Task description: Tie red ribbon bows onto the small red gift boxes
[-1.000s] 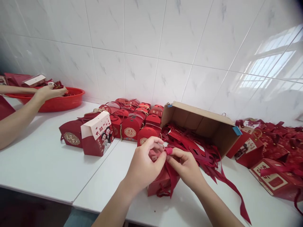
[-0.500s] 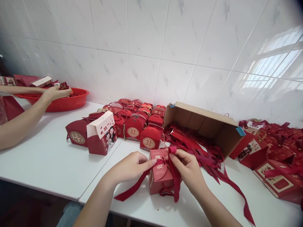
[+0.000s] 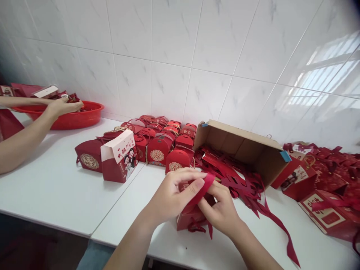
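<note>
A red gift box [image 3: 188,220] stands on the white table near its front edge, mostly covered by my hands. Over its top, my left hand [image 3: 180,191] pinches a dark red ribbon [image 3: 204,188] between thumb and fingers. Close against it on the right, my right hand [image 3: 221,208] has its fingers curled together at the same ribbon. One ribbon end hangs down the box's front right side, beside a small red cord. The ribbon where it crosses the box lid is hidden behind my fingers.
Finished-looking red boxes [image 3: 157,154] stand grouped by the tiled wall. A cardboard carton [image 3: 239,137] on its side spills loose ribbons [image 3: 247,187]. More red boxes [image 3: 329,213] crowd the right. At left, another person's hands [image 3: 60,107] hold small packets over a red basin [image 3: 90,116].
My left hand has moved right and up over the box and now grips the ribbon beside my right hand. The ribbon end that trailed left is out of sight.
</note>
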Tool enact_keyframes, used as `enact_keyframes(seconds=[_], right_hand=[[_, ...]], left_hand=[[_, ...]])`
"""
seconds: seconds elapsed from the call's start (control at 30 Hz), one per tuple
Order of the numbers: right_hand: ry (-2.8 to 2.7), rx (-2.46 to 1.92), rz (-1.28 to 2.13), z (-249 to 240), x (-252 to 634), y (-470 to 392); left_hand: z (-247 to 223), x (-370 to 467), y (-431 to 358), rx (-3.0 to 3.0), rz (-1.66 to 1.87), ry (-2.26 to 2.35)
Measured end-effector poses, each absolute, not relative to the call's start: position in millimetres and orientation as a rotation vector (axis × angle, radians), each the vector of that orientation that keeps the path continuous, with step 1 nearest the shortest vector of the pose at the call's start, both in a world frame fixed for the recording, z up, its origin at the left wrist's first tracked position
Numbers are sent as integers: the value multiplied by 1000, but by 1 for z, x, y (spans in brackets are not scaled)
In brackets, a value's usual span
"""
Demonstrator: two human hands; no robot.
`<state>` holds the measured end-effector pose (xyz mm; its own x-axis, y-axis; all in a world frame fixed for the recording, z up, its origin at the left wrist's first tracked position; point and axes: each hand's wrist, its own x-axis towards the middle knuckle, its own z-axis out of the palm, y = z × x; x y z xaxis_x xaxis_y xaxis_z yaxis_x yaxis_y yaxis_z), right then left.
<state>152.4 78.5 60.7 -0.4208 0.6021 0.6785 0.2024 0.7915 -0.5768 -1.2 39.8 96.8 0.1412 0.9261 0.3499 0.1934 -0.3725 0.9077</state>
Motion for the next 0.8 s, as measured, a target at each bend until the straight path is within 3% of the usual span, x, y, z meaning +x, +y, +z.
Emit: enact_keyframes(seconds=[0.2, 0.47, 0.8], right_hand=[[-1934, -788, 559, 54, 155, 84], [-1666, -828, 864, 50, 153, 81], [-1783, -822, 600, 51, 154, 78]], left_hand=[[87, -1, 53, 1566, 1206, 1151], [88, -9, 52, 1653, 1208, 1389], [86, -6, 51, 1684, 1209, 1249]])
